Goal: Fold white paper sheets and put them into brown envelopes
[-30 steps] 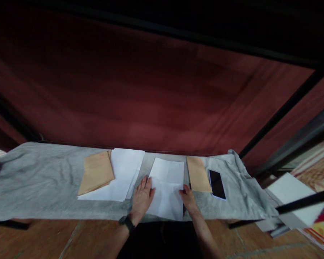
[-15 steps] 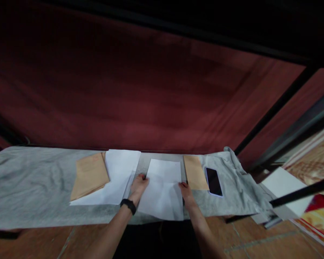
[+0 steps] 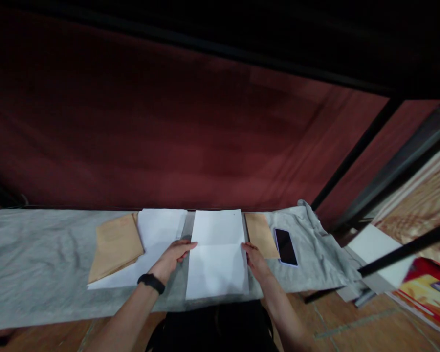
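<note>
A white sheet of paper with a crease across its middle is in front of me. My left hand pinches its left edge between thumb and fingers. On the opposite edge, my right hand grips the paper at about the same height. To the left lies a stack of white paper, partly covered by several brown envelopes. A single brown envelope rests just right of the sheet, beside my right hand.
A phone lies right of the single envelope. Grey cloth covers the narrow table. Behind it stands a dark red panel. At the right are a black metal bar, a white box and a red and yellow package.
The sheet has been raised and straightened, and it looks flatter. My left hand has shifted its hold, with the wrist swung out to the left. The view has tilted slightly.
</note>
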`<state>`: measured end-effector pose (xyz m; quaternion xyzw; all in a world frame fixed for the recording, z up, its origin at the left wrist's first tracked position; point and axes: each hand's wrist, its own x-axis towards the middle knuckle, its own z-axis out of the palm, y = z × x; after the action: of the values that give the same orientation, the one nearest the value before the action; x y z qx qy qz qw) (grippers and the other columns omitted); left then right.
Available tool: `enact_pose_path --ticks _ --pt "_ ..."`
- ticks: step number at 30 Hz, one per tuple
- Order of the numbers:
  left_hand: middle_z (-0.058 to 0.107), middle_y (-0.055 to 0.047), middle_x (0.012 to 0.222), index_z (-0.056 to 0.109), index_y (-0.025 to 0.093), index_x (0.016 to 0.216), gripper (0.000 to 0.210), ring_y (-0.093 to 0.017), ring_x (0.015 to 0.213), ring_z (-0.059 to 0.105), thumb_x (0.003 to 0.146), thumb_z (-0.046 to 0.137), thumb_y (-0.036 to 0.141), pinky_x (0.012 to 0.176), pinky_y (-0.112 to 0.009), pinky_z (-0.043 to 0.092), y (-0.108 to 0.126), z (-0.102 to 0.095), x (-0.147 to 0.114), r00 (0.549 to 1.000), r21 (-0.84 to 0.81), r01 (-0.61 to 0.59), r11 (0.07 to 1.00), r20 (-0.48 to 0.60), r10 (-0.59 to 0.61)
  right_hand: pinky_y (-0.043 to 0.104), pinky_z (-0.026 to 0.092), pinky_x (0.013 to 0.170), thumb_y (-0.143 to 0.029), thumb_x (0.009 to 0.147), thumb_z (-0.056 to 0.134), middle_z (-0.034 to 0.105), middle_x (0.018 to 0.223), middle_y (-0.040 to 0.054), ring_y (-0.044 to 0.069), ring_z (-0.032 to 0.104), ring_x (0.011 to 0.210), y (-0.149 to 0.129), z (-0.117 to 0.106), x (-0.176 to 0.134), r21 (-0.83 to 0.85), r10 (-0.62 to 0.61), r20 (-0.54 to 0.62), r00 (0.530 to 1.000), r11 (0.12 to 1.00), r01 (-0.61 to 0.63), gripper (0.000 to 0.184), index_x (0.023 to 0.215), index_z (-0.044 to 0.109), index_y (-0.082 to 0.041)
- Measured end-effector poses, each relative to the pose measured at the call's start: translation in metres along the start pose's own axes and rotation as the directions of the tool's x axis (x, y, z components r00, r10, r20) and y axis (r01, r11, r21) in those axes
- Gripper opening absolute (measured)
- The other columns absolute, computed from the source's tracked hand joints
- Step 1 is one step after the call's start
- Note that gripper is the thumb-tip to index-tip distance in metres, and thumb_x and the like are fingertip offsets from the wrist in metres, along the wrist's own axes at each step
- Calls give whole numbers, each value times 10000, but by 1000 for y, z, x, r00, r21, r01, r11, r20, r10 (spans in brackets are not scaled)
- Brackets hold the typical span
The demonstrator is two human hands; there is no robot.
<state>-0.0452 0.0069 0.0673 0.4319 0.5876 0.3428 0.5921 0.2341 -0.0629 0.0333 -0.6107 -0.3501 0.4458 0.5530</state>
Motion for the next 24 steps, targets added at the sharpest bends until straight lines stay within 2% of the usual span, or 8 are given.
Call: enact_pose_path --ticks 2,4,8,11,14,17,21,24 --pt "466 84 462 561 188 686 458 -132 449 535 494 898 431 431 -239 350 15 -2 5 1000 -29 23 999 8 -23 299 494 553 -542 641 688 688 619 31 219 657 588 -12 1 5 32 23 41 999 999 -24 353 739 652 -205" --pt "539 55 517 561 185 723 453 -145 501 600 520 900 407 478 -246 427 30 -2 7 1000 -67 8 998 3 -7 290 490 578 -548 622 709 704 668 38 215 662 632 -24 2 11 57 17 66 998 998 -21 385 768 667 -194" --pt "683 -35 766 568 187 785 438 -209 791 730 609 869 452 754 -319 571 55 -2 0 997 -173 -69 983 24 75 270 486 665 -560 641 729 728 794 36 204 662 757 -49 0 21 83 -52 58 997 995 47 431 850 702 -184" --pt "641 0 721 549 198 731 478 -208 836 721 598 858 538 837 -324 565 60 0 -10 982 -219 -175 960 31 186 275 496 733 -554 665 743 736 862 32 212 659 840 -58 -4 19 87 -104 43 994 991 100 434 902 714 -191" --pt "555 49 612 474 215 645 531 -173 728 682 587 816 617 766 -287 548 41 4 -15 961 -156 -274 949 -14 275 303 520 778 -570 698 724 736 883 38 229 663 881 -50 -6 11 80 -121 17 993 990 119 432 919 710 -199" --pt "558 50 595 480 221 649 505 -162 659 650 667 689 680 648 -262 503 4 8 -15 950 42 -298 954 -87 300 322 546 777 -599 689 710 722 867 42 231 665 869 -26 -4 2 48 -111 -34 993 993 112 443 893 701 -207" --pt "565 31 566 508 221 622 396 -173 585 605 672 695 566 591 -283 468 -49 13 -17 951 157 -262 952 -129 283 343 573 680 -604 633 704 691 790 39 229 660 753 13 0 -11 -29 -92 -72 993 996 90 415 787 671 -220" --pt "564 36 566 509 226 660 246 -172 550 590 702 687 392 571 -289 466 -76 17 -22 949 228 -238 944 -152 276 333 553 578 -567 660 660 672 721 20 211 641 629 36 2 -22 -100 -88 -76 993 992 80 344 762 649 -238"
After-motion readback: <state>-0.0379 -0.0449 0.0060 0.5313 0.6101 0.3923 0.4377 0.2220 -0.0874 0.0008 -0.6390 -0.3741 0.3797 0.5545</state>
